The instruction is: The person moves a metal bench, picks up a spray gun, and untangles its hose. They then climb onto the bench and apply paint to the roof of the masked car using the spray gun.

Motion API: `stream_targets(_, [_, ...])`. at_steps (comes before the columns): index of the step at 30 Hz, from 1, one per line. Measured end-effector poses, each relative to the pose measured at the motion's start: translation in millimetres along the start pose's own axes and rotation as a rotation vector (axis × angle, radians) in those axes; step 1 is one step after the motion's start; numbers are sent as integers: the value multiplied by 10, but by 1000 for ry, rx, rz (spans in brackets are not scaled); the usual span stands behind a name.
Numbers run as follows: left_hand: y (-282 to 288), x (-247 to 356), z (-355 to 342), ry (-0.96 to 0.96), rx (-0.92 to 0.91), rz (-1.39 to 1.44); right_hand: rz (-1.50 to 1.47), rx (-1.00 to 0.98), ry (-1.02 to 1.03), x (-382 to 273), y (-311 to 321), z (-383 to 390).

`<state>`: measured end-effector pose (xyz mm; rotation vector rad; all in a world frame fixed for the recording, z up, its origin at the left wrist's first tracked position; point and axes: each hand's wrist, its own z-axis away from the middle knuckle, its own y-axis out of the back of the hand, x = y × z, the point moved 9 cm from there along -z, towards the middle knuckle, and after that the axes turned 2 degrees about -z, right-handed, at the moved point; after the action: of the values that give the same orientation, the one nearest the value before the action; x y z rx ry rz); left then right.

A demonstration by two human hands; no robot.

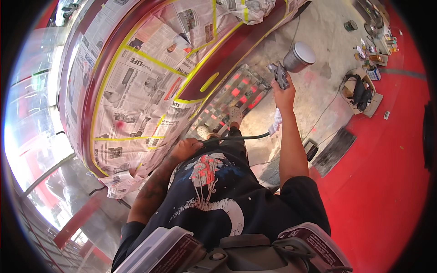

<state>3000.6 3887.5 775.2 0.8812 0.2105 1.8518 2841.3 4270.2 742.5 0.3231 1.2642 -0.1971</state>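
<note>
My right hand is wrapped round the grip of a metal paint spray gun, held out ahead of me to the right. A grey cup with a pale lid sits at the gun's far side. From below the grip, where white wrapping covers it, a dark green air hose runs left to my waist. There my left hand is closed on the hose. On the left, beside that hand, stands a dark red car body panel, largely masked with newspaper and yellow tape.
A paint-spotted grate lies ahead of my feet. Cans and small containers stand at the far right, near an open cardboard box holding dark items. A dark board lies on the floor; thin cables cross it. Respirator cartridges show at the bottom edge.
</note>
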Motion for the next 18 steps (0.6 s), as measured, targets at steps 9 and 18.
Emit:
stream_targets(9, [-80, -277, 166, -15, -15, 70, 70, -148, 23, 129, -263, 610])
stream_targets(18, [-219, -777, 256, -103, 25, 74, 36, -251, -102, -63, -572, 1127])
